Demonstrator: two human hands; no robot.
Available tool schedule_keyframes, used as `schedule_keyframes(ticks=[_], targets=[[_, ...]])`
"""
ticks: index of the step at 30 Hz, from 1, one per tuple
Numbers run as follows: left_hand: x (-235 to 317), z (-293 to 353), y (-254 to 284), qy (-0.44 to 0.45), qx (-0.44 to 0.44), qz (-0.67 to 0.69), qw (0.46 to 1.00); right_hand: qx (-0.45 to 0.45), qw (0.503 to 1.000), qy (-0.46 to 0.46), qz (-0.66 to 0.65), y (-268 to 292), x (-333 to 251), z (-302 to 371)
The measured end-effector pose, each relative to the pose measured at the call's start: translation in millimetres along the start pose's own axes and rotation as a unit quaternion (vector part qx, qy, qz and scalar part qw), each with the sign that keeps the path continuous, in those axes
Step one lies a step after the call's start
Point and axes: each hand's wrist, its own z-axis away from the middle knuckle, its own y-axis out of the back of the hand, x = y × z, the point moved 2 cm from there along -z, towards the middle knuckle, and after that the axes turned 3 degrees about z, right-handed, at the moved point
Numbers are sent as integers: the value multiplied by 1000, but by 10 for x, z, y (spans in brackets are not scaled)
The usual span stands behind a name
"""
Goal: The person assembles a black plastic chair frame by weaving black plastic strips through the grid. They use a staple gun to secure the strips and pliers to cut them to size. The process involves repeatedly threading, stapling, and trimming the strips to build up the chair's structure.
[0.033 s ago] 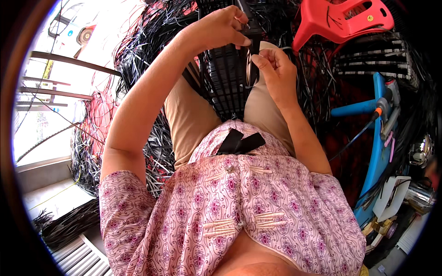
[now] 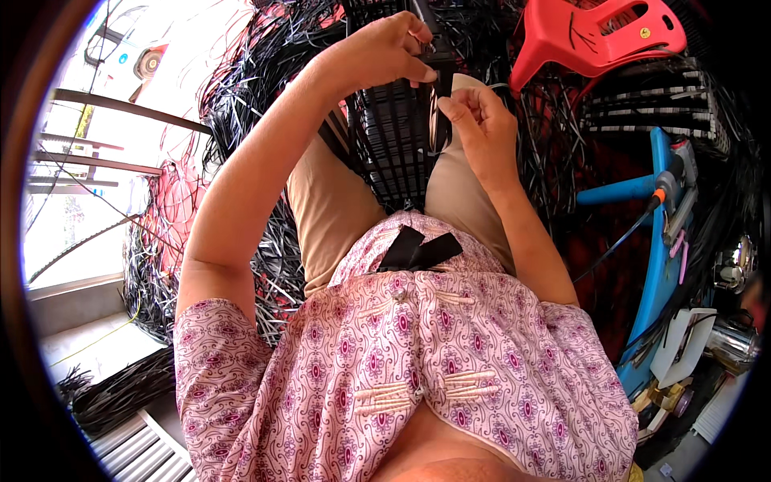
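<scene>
Between my knees stands a black basket (image 2: 393, 149) made of plastic strips, with long upright strips showing gaps between them. My left hand (image 2: 393, 50) is closed at its upper right, thumb and fingers bent against the dark edge (image 2: 438, 58). Just below and to the right, my right hand (image 2: 482, 128) is closed in a pinch, thumb against forefinger. A narrow black strip (image 2: 434, 120) runs beside those fingertips, and they appear to grip it. The exact contact is too small to make out.
Loose black strips (image 2: 257, 104) lie heaped around my legs. A red plastic stool (image 2: 562, 36) stands at the far right, above a black-and-white woven basket (image 2: 658, 108). Nearer on the right is a blue stool (image 2: 652, 281) with a corded tool (image 2: 668, 181) on it.
</scene>
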Motion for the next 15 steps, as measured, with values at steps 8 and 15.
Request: schedule_keyframes(ticks=[8,15], targets=[[-91,0,-6,-82,8,-20,996,-141,950,-192,-203,54,-299,177],[11,223,-152,-248,151,-193,937,-119,959,-158,-201,93,-591,-8]])
